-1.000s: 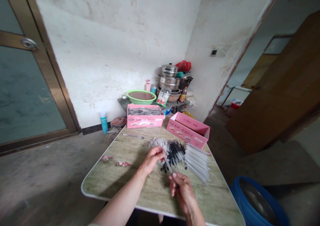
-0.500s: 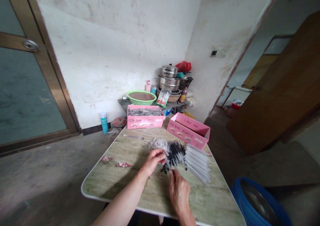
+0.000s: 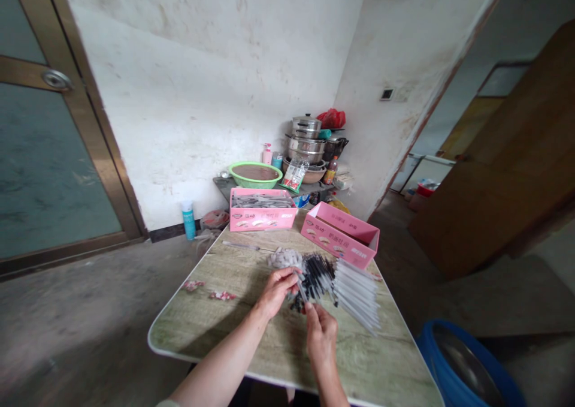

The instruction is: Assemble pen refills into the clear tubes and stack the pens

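My left hand (image 3: 279, 287) is closed, its fingertips pinching the upper end of a thin translucent tube (image 3: 301, 288) that looks like a pen barrel. At the tube's lower end, the thumb and fingers of my right hand (image 3: 321, 329) are pinched together on it. Just behind the hands lies a pile of short black-tipped pieces (image 3: 318, 274). A heap of small whitish pieces (image 3: 285, 258) sits left of that pile. To its right, several long pale translucent tubes (image 3: 358, 296) lie side by side.
At the table's (image 3: 197, 323) far edge stand a pink box (image 3: 263, 219) full of slim grey-white pieces and a second pink box (image 3: 340, 239). A thin rod (image 3: 242, 247) lies at the left. Behind are a green basin (image 3: 255, 184) and stacked pots (image 3: 306, 140). A blue barrel (image 3: 431, 353) stands right.
My right hand has shifted slightly up along the tube toward my left hand. My left hand keeps its pinch, and the view has moved a little.
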`<state>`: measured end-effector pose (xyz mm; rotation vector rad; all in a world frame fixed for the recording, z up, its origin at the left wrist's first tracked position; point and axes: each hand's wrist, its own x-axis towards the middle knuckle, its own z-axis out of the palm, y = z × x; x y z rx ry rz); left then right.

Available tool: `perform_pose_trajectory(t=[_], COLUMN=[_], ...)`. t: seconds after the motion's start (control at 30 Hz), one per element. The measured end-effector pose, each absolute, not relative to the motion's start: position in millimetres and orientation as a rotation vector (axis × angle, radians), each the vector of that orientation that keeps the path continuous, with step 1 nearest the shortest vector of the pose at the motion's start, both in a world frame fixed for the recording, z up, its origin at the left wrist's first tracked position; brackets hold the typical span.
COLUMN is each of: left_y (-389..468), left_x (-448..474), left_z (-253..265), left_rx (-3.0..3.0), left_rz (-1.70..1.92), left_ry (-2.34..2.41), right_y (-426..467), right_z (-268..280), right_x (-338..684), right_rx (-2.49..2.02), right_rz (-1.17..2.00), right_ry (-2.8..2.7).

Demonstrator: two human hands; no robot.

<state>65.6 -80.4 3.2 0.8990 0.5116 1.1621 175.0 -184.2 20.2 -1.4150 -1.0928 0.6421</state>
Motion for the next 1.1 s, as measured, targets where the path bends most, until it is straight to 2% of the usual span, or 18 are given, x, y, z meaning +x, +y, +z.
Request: perform_pose_trajectory(t=[0.23,0.47,0.73,0.97,1.1], left_y=[-78,-79,-79,-53,-35], left_x=[64,65,63,36,15], left_z=[4,3,8,10,9], left_rx=[0.877,0.875,0.882,0.686,0.627], left_rz=[1.154,1.136,1.255,1.621,1.729], left_ry=[0.490,0.484,0.530,0.756,0.915], right_y=[-180,-182,-169,-180,-188], right_z=[21,28,28,9,3], right_x=[164,166,183,215,220], right_rx=[-1.213,-1.058,-1.217,-1.454,-1.478], right_rz=[1.137,1.408,1.409,0.827,0.754], right_ry=[-0.626,-0.414,-0.550,-0.770,-0.883])
